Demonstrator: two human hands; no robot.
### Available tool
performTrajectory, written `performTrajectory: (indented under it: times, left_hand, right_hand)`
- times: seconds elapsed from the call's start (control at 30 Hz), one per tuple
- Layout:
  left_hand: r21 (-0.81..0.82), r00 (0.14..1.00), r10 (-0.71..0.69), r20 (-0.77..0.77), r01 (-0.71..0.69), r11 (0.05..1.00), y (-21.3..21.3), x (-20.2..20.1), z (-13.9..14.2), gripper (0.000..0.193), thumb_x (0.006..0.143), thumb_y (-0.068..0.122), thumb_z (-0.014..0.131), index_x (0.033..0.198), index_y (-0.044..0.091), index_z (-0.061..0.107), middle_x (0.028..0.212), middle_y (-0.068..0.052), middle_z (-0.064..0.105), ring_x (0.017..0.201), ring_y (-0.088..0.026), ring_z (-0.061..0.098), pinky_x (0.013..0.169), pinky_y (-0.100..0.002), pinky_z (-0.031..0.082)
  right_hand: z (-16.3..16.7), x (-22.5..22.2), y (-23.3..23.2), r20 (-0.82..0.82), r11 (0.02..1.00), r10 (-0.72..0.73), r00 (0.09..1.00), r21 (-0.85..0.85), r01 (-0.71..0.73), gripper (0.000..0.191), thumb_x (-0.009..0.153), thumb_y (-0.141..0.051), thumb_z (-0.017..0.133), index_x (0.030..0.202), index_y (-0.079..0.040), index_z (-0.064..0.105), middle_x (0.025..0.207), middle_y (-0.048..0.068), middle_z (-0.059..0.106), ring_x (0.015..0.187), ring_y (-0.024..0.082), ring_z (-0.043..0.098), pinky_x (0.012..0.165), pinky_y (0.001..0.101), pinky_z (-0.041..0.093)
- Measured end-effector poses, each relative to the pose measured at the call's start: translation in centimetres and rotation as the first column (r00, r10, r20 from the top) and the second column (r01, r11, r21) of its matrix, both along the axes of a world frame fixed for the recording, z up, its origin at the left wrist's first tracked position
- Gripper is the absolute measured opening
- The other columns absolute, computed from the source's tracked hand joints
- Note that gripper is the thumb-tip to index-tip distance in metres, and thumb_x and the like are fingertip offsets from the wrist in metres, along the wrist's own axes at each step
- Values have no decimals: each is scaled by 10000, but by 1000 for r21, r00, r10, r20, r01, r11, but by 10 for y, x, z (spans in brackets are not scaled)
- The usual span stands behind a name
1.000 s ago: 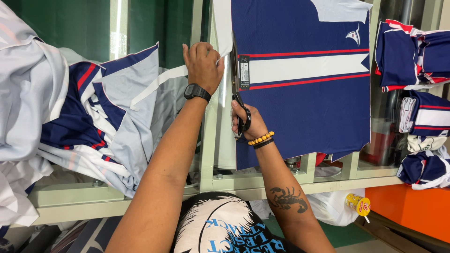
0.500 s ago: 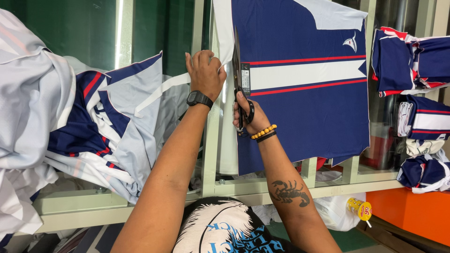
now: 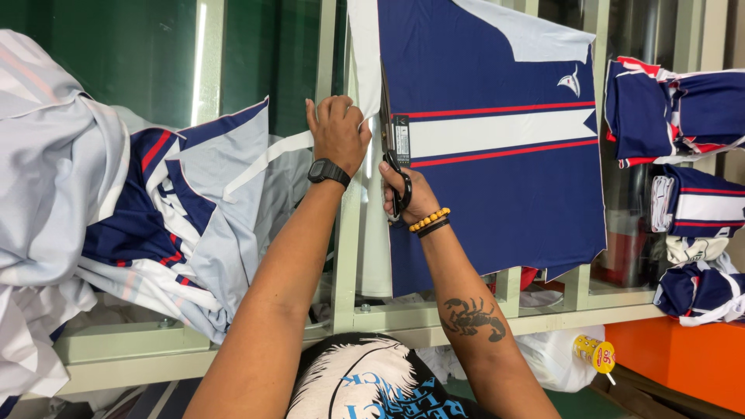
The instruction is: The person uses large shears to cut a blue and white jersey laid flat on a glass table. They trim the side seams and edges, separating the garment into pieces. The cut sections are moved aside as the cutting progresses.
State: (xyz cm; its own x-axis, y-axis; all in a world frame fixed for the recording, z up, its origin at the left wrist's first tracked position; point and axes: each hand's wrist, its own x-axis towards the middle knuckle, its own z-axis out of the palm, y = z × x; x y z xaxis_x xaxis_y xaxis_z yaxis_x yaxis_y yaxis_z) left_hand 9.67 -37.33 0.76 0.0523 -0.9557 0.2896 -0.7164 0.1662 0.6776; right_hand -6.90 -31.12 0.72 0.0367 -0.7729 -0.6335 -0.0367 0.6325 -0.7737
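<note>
A navy fabric panel (image 3: 497, 194) with a white band edged in red lies flat on a glass-topped table. My right hand (image 3: 410, 194) grips black-handled scissors (image 3: 389, 140), whose blades run up along the panel's left edge. My left hand (image 3: 338, 133), with a black watch at the wrist, presses down on the white strip of fabric (image 3: 363, 54) just left of the blades.
A heap of grey, navy and red fabric (image 3: 155, 217) lies at the left. Cut navy pieces (image 3: 691, 109) are stacked at the right. The pale green table frame (image 3: 341, 256) runs under the glass. A white plastic bag (image 3: 555, 357) sits below, by an orange surface (image 3: 683, 357).
The scissors and my right hand have moved further up along the panel's left edge. My left hand has shifted slightly along the white strip.
</note>
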Motion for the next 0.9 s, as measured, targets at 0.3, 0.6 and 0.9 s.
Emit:
performTrajectory:
  times: [0.3, 0.6, 0.9]
  left_hand:
    - [49, 970, -44, 241, 33, 998, -44, 5, 28, 403, 934, 261, 612, 1337, 246, 637, 1410, -142, 501, 1348, -371, 413, 1154, -698, 134]
    - [20, 953, -45, 299, 41, 999, -52, 12, 12, 423, 931, 308, 628, 1350, 250, 644, 1509, -126, 456, 1417, -365, 365, 1158, -703, 125]
    - [29, 955, -48, 292, 41, 999, -53, 12, 9, 439, 930, 327, 633, 1363, 255, 633, 1505, -127, 450, 1418, -366, 354, 1168, -691, 117]
  right_hand:
    - [15, 1, -8, 119, 996, -45, 992, 85, 35, 538, 850, -615, 698, 779, -89, 606, 573, 24, 593, 442, 157, 613, 429, 277, 528]
    - [11, 3, -36, 71, 998, -34, 997, 64, 29, 532, 859, -601, 712, 787, -82, 613, 569, 28, 595, 445, 154, 613, 445, 276, 541]
    - [8, 5, -40, 44, 999, -13, 999, 43, 11, 566, 839, -642, 687, 795, -80, 630, 566, 27, 618, 454, 151, 650, 427, 261, 554]
